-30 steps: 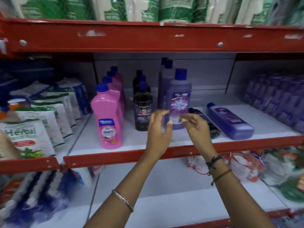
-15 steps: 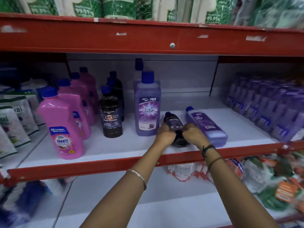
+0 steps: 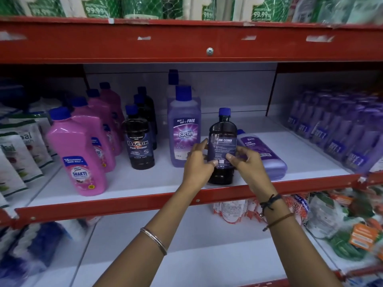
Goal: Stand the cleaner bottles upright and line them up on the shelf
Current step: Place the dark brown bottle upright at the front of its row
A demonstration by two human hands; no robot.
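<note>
Both hands (image 3: 199, 164) gripping upright "FLOOR CLEANER" bottle (image 3: 222, 141), beside "Bactin" bottle (image 3: 184, 129)

On the shelf (image 3: 145, 183) a bottle (image 3: 222, 146) stands upright near the front edge, between the left hand (image 3: 198, 164) and right hand (image 3: 247, 162). Just behind and right of it another bottle (image 3: 263, 156) lies flat. To the left stand three rows of bottles (image 3: 141, 139).
</note>
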